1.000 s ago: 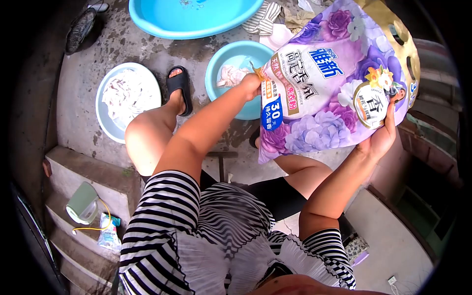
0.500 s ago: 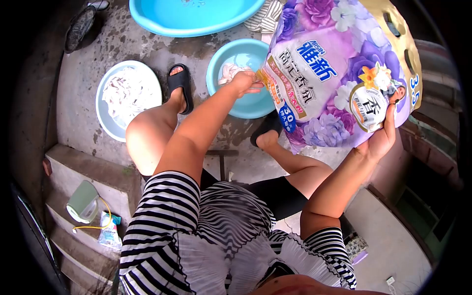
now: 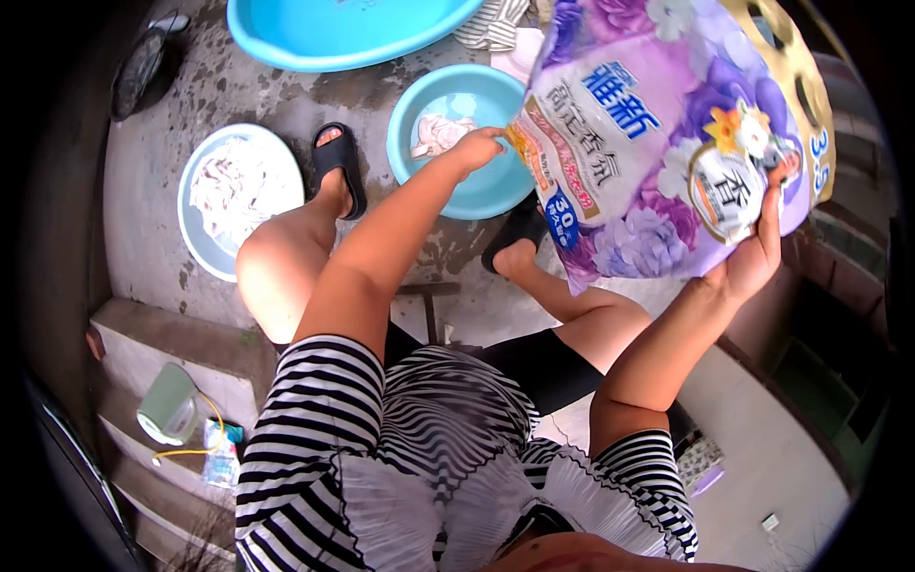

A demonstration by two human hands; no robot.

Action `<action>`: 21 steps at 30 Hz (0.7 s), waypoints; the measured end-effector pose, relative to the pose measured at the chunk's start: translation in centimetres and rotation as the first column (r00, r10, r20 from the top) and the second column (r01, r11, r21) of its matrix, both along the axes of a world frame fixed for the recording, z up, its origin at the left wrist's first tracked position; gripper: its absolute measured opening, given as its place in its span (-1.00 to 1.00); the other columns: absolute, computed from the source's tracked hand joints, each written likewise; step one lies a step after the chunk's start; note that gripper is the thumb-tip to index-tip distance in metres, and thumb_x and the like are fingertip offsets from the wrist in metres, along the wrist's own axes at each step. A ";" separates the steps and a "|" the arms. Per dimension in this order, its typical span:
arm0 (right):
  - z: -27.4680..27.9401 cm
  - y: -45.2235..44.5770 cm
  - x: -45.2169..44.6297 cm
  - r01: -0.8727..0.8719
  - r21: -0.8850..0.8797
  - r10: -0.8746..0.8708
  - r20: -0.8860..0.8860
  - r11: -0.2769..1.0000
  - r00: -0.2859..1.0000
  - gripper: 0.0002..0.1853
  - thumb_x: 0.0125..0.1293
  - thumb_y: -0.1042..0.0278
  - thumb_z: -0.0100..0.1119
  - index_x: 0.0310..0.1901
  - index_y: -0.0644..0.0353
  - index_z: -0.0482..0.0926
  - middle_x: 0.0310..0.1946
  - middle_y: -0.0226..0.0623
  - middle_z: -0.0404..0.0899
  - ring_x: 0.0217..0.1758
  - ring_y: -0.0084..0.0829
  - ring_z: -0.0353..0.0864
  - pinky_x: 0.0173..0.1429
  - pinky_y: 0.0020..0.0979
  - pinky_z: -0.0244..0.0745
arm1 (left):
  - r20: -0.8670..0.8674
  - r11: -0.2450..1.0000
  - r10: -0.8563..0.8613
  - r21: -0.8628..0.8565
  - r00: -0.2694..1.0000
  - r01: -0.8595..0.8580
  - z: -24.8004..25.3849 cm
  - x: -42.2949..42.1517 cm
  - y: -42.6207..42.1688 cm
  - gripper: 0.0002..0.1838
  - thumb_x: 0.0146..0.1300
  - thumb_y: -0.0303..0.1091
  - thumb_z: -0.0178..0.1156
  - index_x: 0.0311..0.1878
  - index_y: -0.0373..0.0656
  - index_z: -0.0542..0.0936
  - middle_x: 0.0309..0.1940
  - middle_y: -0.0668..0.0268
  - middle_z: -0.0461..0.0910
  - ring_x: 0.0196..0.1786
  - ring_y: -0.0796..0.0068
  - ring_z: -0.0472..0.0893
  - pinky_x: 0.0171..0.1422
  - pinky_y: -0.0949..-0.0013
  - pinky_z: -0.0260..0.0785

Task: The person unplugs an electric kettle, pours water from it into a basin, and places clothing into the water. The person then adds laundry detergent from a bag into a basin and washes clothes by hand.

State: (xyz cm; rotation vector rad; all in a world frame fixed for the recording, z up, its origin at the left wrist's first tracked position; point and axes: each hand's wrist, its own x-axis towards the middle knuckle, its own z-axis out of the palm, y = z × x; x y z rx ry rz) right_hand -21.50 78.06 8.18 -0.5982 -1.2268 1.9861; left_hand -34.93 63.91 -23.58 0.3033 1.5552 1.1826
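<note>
A big purple, flower-printed bag of laundry powder [image 3: 624, 162] with a gold top edge is tilted in the air over the right side of the light-blue basin [image 3: 405, 162]. My left hand [image 3: 477, 153] is closed at the bag's left corner, its fingertips partly hidden there. My right hand [image 3: 748, 262] grips the bag's lower right edge, fingers lying on the printed front. In the basin below, a pale pinkish cloth [image 3: 442, 135] lies in shallow water. The bag hides the basin's right side.
Left of my leg stands a pale basin [image 3: 198, 238] heaped with white cloths [image 3: 238, 186]. A larger blue tub [image 3: 353, 48] is at the back, beside striped cloth [image 3: 491, 27]. Concrete steps [image 3: 181, 334] at left hold a green container [image 3: 169, 405] and a small packet [image 3: 221, 458].
The bag has shifted slightly right, with my right hand moving along with it. My left hand stays at its corner. The whole view has turned a little.
</note>
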 end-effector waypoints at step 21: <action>1.0 -7.5 -3.8 -0.250 -0.074 0.251 0.013 0.965 0.968 -0.71 0.18 0.26 0.09 -0.15 0.28 0.53 -0.40 -0.43 0.55 -0.39 -0.70 0.45 -0.31 -0.58 0.35 | 0.706 0.783 0.324 0.173 0.630 -0.597 4.2 -1.0 -5.0 -0.60 0.25 -0.13 -0.04 0.10 -0.09 0.33 0.05 0.27 0.41 0.10 0.28 0.41 0.17 0.12 0.28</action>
